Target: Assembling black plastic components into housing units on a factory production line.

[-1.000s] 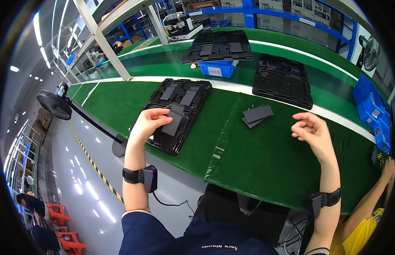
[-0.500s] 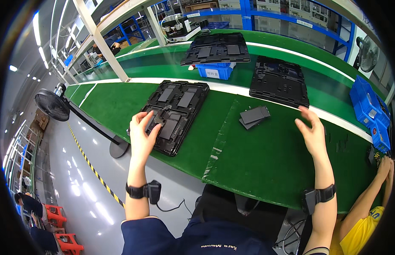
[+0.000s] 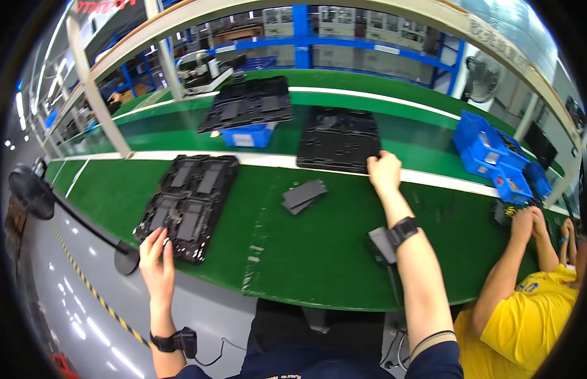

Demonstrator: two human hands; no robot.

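My right hand (image 3: 385, 172) reaches to the front right corner of a black plastic tray (image 3: 339, 140) at the back, its fingers closed on the edge. My left hand (image 3: 157, 259) is beside the near left part of another black tray (image 3: 187, 205), thumb and fingers apart, with nothing visible in it. That tray has several dark grey flat rectangular pieces (image 3: 208, 182) in its recesses. Two similar dark grey pieces (image 3: 305, 196) lie crossed, one over the other, on the green table (image 3: 331, 252) between my hands.
A third black tray (image 3: 249, 104) rests on a blue box (image 3: 248, 136) at the far left. Blue bins (image 3: 480, 148) stand at the right. A person in a yellow shirt (image 3: 527, 316) works there. A black fan (image 3: 33, 191) stands left of the table.
My right hand has moved in to the corner of the back tray and closed. My left hand has drawn back toward the near tray's lower edge. The view has turned right.
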